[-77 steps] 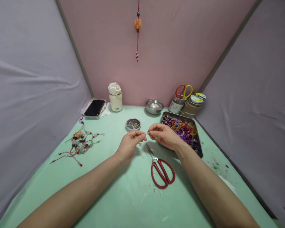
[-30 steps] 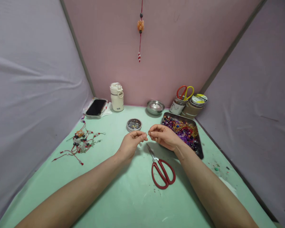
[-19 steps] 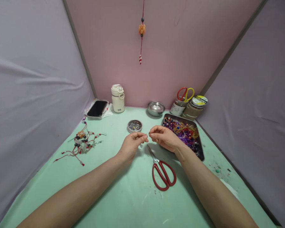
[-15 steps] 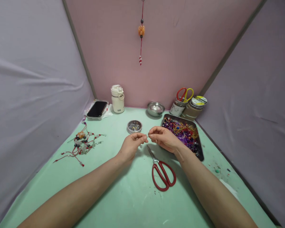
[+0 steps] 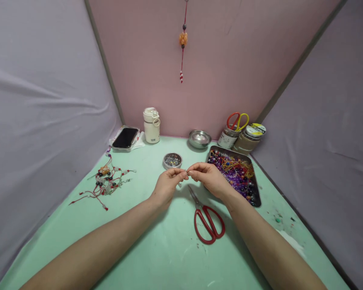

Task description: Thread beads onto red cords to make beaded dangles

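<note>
In the middle of the head view my left hand (image 5: 169,181) and my right hand (image 5: 206,177) meet fingertip to fingertip. Both are pinched closed over something small and pale, mostly hidden by the fingers. A small clear piece (image 5: 180,185) hangs under my left fingers; it looks like a clear bead or charm. Just below my hands lie scissors with red handles (image 5: 210,223), their blades pointing up toward the fingertips. Behind my left hand sits a round dish (image 5: 172,165) of small metallic pieces. A dark tray (image 5: 258,201) of purple, black and gold beads and threads is beside my right hand.
Beaded red cords (image 5: 107,181) lie at the left. Along the back stand a phone (image 5: 125,138), a cream bottle (image 5: 151,131), a steel bowl (image 5: 200,139), a jar with red and yellow handles (image 5: 228,137) and a lidded jar (image 5: 248,141). A beaded string (image 5: 183,39) hangs above.
My right fingertips have moved left and now touch those of my left hand, closing the small gap between them. The whole view has shifted slightly.
</note>
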Demonstrator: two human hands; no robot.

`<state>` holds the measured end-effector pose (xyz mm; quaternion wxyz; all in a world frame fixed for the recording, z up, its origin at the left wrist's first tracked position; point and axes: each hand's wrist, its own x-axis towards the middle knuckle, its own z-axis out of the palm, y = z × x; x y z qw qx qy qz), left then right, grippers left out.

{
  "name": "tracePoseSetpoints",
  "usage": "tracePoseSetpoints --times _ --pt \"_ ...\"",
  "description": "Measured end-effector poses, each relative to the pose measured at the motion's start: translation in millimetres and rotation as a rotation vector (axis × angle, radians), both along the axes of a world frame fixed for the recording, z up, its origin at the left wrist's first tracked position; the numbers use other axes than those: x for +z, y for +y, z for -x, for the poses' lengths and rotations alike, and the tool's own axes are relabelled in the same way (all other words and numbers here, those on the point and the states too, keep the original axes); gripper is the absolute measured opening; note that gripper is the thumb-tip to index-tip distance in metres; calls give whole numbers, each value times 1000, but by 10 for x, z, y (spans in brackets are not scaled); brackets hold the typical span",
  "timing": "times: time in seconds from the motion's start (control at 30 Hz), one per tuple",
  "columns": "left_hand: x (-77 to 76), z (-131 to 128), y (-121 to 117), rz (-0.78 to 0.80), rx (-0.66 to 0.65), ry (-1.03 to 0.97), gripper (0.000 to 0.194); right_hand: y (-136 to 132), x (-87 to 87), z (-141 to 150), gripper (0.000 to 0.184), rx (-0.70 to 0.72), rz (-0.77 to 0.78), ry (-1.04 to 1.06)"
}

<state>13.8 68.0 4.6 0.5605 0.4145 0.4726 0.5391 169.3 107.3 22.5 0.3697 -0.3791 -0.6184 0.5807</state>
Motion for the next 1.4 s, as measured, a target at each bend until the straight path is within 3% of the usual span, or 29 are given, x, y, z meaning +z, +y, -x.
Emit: tracePoseSetpoints --times 0.43,1.0,1.2,1.4 --pt "-9 12 18 -35 3 31 22 -48 70 16 18 -156 -107 -93" --pt "-34 12 13 -37 -40 99 20 -82 109 31 16 -127 -173 -141" --pt "16 16 7 -88 1 186 33 -81 121 3 19 -150 -276 -184" --pt "52 6 -6 -98 -58 171 23 -75 120 -17 17 -148 -276 -195"
